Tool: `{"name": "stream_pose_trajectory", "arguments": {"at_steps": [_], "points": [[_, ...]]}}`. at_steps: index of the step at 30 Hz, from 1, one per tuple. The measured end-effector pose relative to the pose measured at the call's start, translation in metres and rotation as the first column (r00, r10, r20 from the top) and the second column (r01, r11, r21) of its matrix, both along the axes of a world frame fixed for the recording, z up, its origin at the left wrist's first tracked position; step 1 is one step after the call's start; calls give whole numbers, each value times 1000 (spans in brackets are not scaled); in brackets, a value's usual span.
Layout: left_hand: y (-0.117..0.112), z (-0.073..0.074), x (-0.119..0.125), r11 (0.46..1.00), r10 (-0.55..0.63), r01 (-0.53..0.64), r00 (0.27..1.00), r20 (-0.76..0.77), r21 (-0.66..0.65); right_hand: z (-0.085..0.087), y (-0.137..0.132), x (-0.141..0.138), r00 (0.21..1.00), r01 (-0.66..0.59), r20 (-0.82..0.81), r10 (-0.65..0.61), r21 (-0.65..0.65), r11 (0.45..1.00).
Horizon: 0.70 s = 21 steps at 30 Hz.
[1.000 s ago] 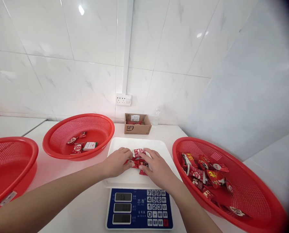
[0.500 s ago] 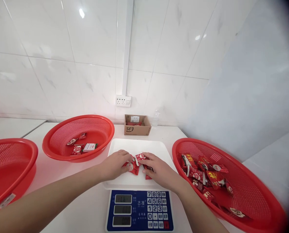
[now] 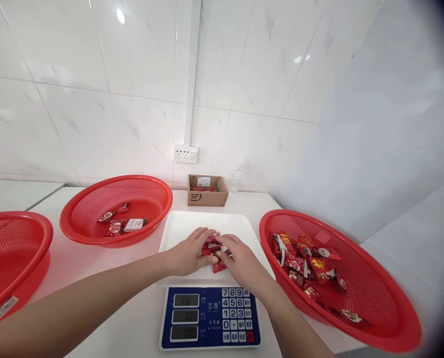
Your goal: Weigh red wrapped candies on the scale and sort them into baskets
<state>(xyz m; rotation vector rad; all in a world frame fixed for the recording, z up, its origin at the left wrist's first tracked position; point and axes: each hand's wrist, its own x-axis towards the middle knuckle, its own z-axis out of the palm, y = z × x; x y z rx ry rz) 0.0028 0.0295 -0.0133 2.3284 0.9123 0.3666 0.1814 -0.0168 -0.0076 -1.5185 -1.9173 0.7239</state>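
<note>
My left hand (image 3: 189,254) is over the white tray (image 3: 177,226) of a digital scale, fingers curled around red wrapped candies (image 3: 219,267). From the other side my right hand (image 3: 242,259) closes on the same small cluster, its thumb and fingers near those of the left. Both hands partly cover the candies, so their number cannot be told. The scale's blue keypad panel (image 3: 211,318) faces me below the tray, with three grey displays on its left.
At right stands a red basket (image 3: 389,298) with several wrapped candies (image 3: 322,268). Another red basket (image 3: 76,233) at left holds a few packets and a small white box (image 3: 134,225). A third basket (image 3: 39,258) is cut off at far left. A cardboard box (image 3: 207,199) sits behind the scale.
My hands have come closer together over the tray, pushing the candies into one tighter cluster. The whole view has shifted slightly.
</note>
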Motion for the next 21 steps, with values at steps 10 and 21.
{"name": "stream_pose_trajectory", "arguments": {"at_steps": [10,21], "points": [[-8,-1,29,982,16,34,965,-260,186,0,-30,30,985,170,-16,-169,88,982],[24,5,18,962,-89,156,956,-280,226,-14,-62,80,904,395,104,-415,171,903]]}}
